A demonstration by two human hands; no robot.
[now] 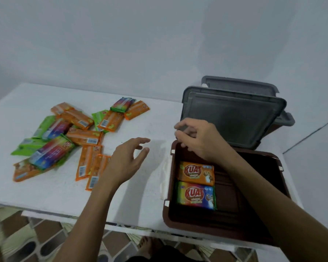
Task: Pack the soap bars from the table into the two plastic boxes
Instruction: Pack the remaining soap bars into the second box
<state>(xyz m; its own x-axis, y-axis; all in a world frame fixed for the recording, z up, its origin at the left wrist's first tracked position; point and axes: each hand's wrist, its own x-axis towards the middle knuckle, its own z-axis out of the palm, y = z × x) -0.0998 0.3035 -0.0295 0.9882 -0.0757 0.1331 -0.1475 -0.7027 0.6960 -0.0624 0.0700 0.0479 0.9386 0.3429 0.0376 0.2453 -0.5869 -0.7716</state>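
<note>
Fingers (140, 142) of the left hand (129, 161) spread wide and relaxed, holding nothing, poised above the bare tabletop (140, 201). Fingers (179, 138) of the right hand (199, 140) bent and bunched over the far left corner of the brown box (169, 186); impossible to tell whether pinching something or only brushing the grey lid (233, 118) propped up behind. Just left of the left hand, partly under its wrist, two orange bars (87, 163) side by side, long axes running near to far, barcodes up. Probably the next pick: much nearer the left hand than the right, which sits well apart across the box rim. Best met by a short reach back and left, closing across the narrow width. Farther left, the loose heap of soap bars (64, 137): flat, glossy packets in orange, green and rainbow wrappers, overlapping at all angles. Inside the brown box, against its left wall, a packed orange bar (196, 173) and a packed rainbow bar (196, 195), labels up, long axes left to right, touching; plenty of floor left beside them. Beyond the lid, a second box (285, 120), contents hidden.
</note>
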